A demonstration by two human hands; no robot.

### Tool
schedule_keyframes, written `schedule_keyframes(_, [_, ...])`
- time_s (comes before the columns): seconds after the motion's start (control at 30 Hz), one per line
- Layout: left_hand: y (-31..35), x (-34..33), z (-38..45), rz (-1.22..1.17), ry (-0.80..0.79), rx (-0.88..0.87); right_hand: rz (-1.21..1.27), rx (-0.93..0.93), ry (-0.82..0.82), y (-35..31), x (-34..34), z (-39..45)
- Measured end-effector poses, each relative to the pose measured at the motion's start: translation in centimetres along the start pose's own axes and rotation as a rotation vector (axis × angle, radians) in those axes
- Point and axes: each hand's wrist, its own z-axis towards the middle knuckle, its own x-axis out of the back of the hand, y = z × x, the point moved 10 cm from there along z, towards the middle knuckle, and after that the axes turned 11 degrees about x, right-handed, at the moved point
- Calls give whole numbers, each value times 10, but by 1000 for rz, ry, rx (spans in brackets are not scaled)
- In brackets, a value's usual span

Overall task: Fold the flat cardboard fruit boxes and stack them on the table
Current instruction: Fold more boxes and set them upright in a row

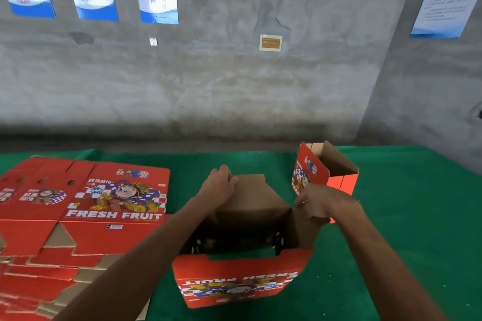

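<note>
The half-formed box (242, 255) stands on the green table (404, 229) right in front of the person, its red printed wall nearest them and its brown inside showing. The left hand (219, 185) curls over the top edge of the far flap at about twelve o'clock of the box, and the right hand (317, 202) pinches the side flap at about two o'clock. This looks like light corrugated board: stiff across a panel, willing to bend only along its scored creases, and likely to buckle or tear at the cut-outs if forced elsewhere. To my eye the flap edges near the creases are the sound places to hold, as both hands do now, not the thin tabs. A finished box (326, 172) stands open just beyond the right hand at one o'clock, close enough that a swinging flap could knock it. The stack of flat boxes (86, 216) fills the table from nine to eleven o'clock, near the left forearm. The freest room lies at three to five o'clock, bare green cloth out to the table's edge.
</note>
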Motion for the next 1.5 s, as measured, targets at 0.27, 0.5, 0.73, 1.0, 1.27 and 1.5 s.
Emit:
schedule_keyframes(0.27, [-30,-25,-14,45,23,-328,-532,-10,227,-17,-37,19])
schedule_keyframes(0.5, [17,-50,-76,693,342,-1224,-338,151,151,-14,-86,47])
schedule_keyframes(0.73, [-77,-56,-14,421,-329,-467,-133,247,247,-1,-92,48])
schedule_keyframes(1.0, [-139,-19,-37,-465,-522,76,120,273,199,10,-79,59])
schedule_keyframes(1.27, [-142,-19,-50,-633,-406,34,435,86,119,23,-75,71])
schedule_keyframes(1.5, [-152,-18,-68,-609,-246,-67,762,-52,172,29,-79,75])
